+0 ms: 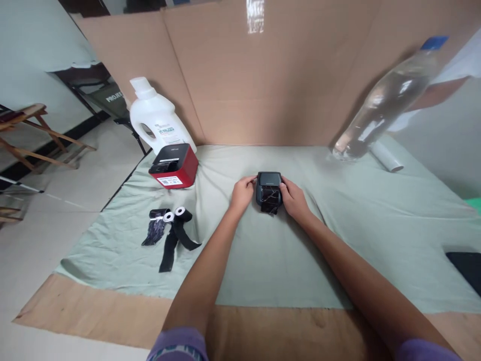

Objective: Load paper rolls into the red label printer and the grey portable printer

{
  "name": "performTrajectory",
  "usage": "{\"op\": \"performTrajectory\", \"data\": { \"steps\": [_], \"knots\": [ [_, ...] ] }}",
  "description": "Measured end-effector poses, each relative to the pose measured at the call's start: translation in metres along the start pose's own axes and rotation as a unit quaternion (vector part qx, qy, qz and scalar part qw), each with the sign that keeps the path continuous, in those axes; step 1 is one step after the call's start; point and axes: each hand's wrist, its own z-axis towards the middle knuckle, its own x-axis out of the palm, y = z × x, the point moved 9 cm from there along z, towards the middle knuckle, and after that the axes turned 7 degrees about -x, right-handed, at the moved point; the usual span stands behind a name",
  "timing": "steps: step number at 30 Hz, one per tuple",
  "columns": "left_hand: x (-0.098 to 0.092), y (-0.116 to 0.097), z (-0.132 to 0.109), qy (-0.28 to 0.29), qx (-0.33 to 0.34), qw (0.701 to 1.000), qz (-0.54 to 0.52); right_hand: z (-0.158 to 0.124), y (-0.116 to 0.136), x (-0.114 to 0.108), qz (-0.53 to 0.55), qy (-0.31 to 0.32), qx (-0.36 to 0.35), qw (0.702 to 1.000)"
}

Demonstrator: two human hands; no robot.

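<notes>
A small black handheld device that looks like a portable printer (269,179) is on the cloth in front of me. A creased, shiny black strip (269,199) covers its lower front and hangs past its near edge. My left hand (242,194) grips its left side with the fingertips near the upper corner. On the other side, my right hand (295,199) is closed around the right edge, thumb on the front beside the strip. The fingers behind the device are hidden.
Left of my arms lie several black rolls (183,214) with loose tails. Behind them stand a red and black box-shaped machine (184,168) and a white jug (161,115). A tilted clear bottle (387,100) leans on the cardboard wall (263,85), beside a white tube (387,156).
</notes>
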Motion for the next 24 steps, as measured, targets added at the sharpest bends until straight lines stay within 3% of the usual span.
{"op": "performTrajectory", "data": {
  "steps": [4, 11, 17, 24],
  "knots": [
    [0.009, 0.003, -0.009, 0.026, 0.063, 0.992, 0.107, 0.001, -0.001, 0.001, -0.019, 0.012, -0.003, 1.000],
    [0.009, -0.007, -0.027, 0.006, 0.053, 0.948, 0.313, 0.000, -0.001, 0.002, -0.034, -0.018, -0.040, 0.998],
    [0.017, -0.016, -0.034, 0.033, 0.084, 0.879, 0.469, -0.004, 0.011, 0.003, -0.139, -0.011, -0.009, 0.990],
    [0.018, -0.025, -0.036, 0.071, 0.117, 0.846, 0.516, -0.004, 0.018, 0.005, -0.181, -0.001, 0.023, 0.983]
  ]
}}
